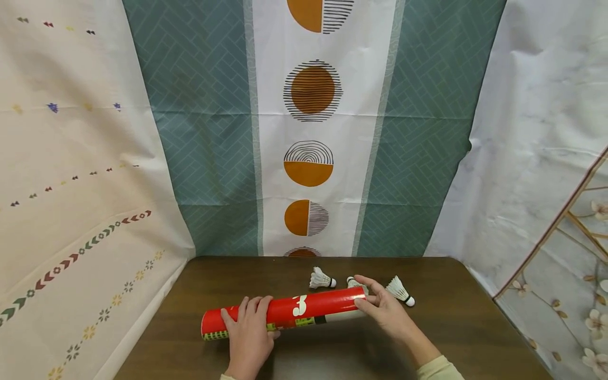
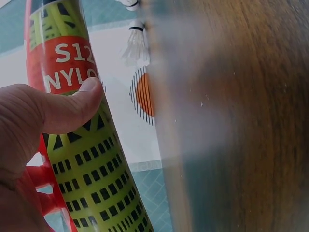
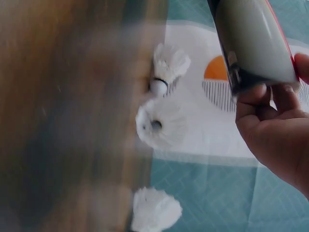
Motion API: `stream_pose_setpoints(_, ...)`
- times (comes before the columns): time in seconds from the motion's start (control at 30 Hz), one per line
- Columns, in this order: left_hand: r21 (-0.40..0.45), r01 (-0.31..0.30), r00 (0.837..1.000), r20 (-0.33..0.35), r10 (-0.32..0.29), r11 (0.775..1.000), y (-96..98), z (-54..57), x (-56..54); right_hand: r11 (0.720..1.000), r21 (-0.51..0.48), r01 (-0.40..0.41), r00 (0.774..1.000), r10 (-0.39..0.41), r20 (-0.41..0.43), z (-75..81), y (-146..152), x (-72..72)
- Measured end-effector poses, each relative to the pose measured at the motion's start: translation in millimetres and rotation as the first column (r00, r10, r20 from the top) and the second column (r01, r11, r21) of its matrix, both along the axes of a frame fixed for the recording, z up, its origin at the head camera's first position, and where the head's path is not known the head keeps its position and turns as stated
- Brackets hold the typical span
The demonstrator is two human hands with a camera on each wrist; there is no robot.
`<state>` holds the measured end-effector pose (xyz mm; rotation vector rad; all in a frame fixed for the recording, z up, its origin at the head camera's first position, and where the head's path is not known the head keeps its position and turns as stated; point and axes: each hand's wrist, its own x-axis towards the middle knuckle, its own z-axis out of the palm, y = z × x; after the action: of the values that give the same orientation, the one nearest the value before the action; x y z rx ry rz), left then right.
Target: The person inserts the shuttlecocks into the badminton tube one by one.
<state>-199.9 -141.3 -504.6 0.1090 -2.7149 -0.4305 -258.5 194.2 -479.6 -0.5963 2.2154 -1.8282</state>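
Note:
A red shuttlecock tube (image 1: 328, 303) with a yellow-green patterned underside is held slightly tilted over the table, its right end higher. My left hand (image 1: 250, 335) grips it near the left end. In the left wrist view the thumb (image 2: 72, 107) lies across the printed side. At the tube's other end is my right hand (image 1: 387, 311), thumb and fingers around the rim. The right wrist view shows fingertips (image 3: 285, 96) against that end; its opening is hidden. Just behind lie three white shuttlecocks: a left one (image 1: 322, 278), a middle one (image 1: 352, 282) partly covered, and a right one (image 1: 400, 291).
The dark brown wooden table (image 1: 190, 295) has its far edge against a hanging green and white cloth (image 1: 214, 158). Pale patterned cloths flank it, one on the left (image 1: 85, 221) and one on the right (image 1: 537, 237).

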Motion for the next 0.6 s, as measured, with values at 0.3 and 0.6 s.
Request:
stream_pose_setpoints(0.3, 0.001, -0.013, 0.999, 0.032, 0.013, 1.0, -4.4, -2.4, 2.3, 0.876, 0.315, 0.365, 0.9, -0.246, -0.36, 8.0, 61, -45.3)
stream_pose_setpoints(0.6, 0.012, 0.006, 1.0, -0.008, -0.006, 1.0, -7.6, -4.2, 5.5, 0.754, 0.601, 0.266, 0.922, -0.017, -0.388, -4.7, 94, -85.5)
